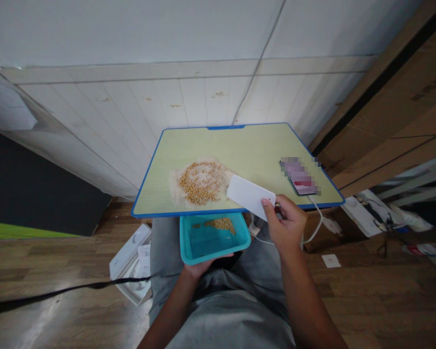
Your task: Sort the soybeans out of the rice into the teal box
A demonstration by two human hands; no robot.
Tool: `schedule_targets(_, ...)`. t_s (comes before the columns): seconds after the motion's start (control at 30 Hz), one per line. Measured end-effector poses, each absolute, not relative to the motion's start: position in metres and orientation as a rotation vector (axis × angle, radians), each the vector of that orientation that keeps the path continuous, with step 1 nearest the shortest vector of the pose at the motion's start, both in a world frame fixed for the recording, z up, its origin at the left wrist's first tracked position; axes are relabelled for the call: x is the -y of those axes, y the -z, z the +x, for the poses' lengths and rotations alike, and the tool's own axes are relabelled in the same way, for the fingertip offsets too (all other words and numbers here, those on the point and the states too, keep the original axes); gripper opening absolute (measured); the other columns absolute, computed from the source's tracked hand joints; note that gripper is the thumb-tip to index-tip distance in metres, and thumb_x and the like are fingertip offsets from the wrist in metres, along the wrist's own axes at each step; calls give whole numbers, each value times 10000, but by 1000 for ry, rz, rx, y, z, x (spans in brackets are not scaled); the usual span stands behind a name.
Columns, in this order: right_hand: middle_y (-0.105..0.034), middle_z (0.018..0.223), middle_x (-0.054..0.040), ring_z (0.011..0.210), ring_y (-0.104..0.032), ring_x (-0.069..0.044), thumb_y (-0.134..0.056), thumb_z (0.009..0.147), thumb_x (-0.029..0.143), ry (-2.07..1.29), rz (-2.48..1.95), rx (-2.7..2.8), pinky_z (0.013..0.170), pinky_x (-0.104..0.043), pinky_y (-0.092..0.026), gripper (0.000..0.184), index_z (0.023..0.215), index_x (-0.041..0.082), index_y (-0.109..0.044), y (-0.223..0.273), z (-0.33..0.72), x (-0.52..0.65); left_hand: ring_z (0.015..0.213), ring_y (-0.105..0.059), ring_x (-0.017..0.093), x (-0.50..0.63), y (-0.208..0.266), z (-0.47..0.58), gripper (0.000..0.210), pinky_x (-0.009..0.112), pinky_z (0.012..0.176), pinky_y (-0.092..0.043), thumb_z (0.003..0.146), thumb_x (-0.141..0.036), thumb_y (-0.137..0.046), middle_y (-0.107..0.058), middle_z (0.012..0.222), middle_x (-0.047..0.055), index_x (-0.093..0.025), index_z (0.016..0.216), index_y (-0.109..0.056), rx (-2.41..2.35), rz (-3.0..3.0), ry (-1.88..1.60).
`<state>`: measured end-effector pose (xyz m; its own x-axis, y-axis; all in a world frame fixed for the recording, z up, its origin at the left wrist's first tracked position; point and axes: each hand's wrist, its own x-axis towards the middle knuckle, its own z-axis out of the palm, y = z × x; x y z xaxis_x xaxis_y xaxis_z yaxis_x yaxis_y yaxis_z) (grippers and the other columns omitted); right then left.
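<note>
My right hand (286,224) grips a flat white card (250,196) by its near corner, its far edge resting on the small table (247,145) beside a heap of white grains with yellow beans (199,183) on top. My left hand (203,265) holds a teal plastic tray (213,236) from below, just under the table's near edge, above my lap. A few yellow beans (220,224) lie at the tray's far side.
A phone (300,177) with a white cable (314,228) lies on the table's right side. Cardboard boxes (396,111) stand at right, white boxes (131,264) on the wood floor at left, a black strap (58,293) across the floor.
</note>
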<state>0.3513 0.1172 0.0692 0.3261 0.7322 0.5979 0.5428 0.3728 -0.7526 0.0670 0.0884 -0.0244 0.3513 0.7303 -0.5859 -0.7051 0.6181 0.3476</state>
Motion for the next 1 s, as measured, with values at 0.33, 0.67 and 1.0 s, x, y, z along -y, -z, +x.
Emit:
schedule_targets(0.33, -832, 817, -24, 689, -729, -216, -843, 1186, 604, -123, -1308, 1246, 641, -328, -579, 422, 948, 261, -895, -78, 339, -123, 1807, -607, 641, -89, 35, 63, 666, 990, 1436, -480, 923, -925, -876, -849, 1779, 78, -420, 1345, -979, -739, 103, -881)
schedule_targets(0.67, -816, 796, -14, 656, -697, -206, -849, 1183, 558, -119, -1290, 1260, 629, -325, -561, 384, 940, 263, -887, -80, 338, -124, 1844, -568, 632, -90, 32, 62, 645, 981, 1450, -462, 961, -906, -835, -833, 1805, 75, -427, 1369, -976, -752, 145, -872)
schedule_targets(1.0, -819, 797, -17, 649, -696, -207, -850, 1171, 484, -83, -1278, 1258, 621, -324, -558, 314, 952, 262, -888, -82, 337, -125, 1832, -588, 622, -89, 32, 63, 671, 955, 1424, -511, 965, -918, -796, -814, 1831, 81, -418, 1384, -950, -783, 129, -865)
